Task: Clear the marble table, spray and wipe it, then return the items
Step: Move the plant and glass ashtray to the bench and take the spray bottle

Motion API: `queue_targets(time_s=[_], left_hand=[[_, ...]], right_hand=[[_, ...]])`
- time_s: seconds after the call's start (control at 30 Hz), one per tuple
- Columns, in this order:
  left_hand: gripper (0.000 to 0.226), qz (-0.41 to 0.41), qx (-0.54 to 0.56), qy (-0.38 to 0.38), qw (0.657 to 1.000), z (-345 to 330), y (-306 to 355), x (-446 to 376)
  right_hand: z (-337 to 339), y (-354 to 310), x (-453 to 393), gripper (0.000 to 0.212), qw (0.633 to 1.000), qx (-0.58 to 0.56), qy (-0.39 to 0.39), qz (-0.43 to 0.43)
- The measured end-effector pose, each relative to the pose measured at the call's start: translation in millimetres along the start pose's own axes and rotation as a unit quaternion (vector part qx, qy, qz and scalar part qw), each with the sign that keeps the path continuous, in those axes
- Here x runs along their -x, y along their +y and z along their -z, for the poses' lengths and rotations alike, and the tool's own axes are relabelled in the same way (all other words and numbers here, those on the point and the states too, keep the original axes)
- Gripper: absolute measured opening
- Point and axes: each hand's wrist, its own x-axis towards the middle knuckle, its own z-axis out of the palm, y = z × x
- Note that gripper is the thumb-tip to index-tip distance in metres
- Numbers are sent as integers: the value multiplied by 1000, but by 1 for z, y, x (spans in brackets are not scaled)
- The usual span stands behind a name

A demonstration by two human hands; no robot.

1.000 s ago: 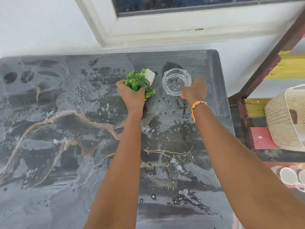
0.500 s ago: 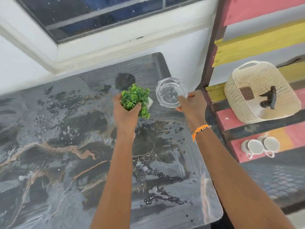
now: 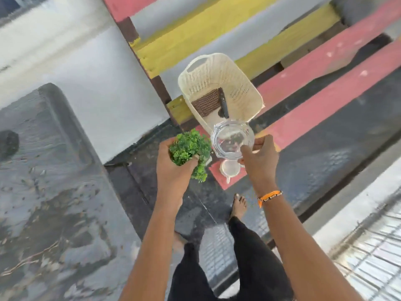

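left fingers (image 3: 193, 160) wrap green plant (image 3: 189, 148); right fingers (image 3: 246, 151) pinch glass bowl (image 3: 232, 142), near basket (image 3: 219, 88).

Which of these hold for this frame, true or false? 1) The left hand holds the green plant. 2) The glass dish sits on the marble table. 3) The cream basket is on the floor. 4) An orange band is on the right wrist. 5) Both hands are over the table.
1) True: the left hand grips the green plant.
2) False: the right hand holds the glass dish in the air, away from the marble table.
3) False: the cream basket rests on the red bench slats.
4) True: the orange band circles the right wrist.
5) False: both hands are to the right of the table, above the floor and bench.
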Motion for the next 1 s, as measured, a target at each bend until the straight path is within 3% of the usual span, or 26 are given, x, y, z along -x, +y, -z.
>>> queue_targets(time_s=[0.23,0.47,0.8,1.0], left_hand=[[52,13,-76,-113,991,-141,-15,-12],[52,8,-149,-160,976,-238,-41,-44],[50,43,-199,-132,970,-291,-85,-90],[51,51,-199,-142,968,-300,-91,-93]], right_hand=[[64,86,-89,23,992,7,66,-105],[66,148,-165,19,982,11,74,-171],[37,190,-228,22,971,46,68,-224],[35,201,-236,24,975,27,63,-213]])
